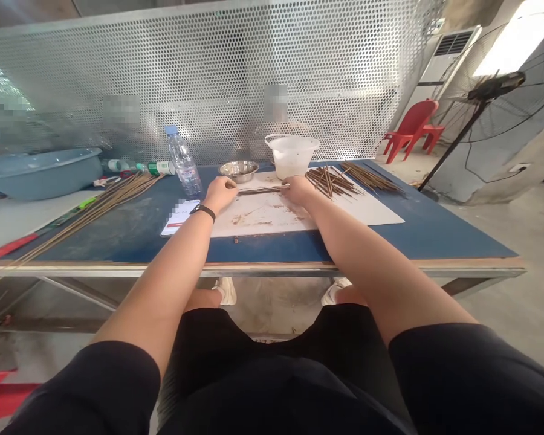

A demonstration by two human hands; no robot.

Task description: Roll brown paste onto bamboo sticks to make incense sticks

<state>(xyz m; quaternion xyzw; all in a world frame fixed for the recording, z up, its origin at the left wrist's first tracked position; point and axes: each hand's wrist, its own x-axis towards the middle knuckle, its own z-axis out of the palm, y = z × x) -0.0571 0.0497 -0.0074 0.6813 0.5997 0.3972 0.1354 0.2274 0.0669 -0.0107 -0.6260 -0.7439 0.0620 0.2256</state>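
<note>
Between my two hands a thin brown stick (259,191) lies level, just over a white board (272,226) with brown smears. My left hand (221,192) is closed at the stick's left end, with a dark band on the wrist. At the other end my right hand (298,188) pinches it, fingers mostly turned away from me. Whether it is one stick or a few together I cannot tell. Beyond the hands stand a metal bowl (239,171) and a white plastic bucket (294,157). Right of my right hand lies a pile of brown sticks (333,182).
A water bottle (184,162) and a phone (180,217) are left of my left hand. Long thin rods (104,205) and a blue basin (40,174) lie farther left. More sticks (374,176) rest at right. A perforated metal screen (199,84) closes the table's back.
</note>
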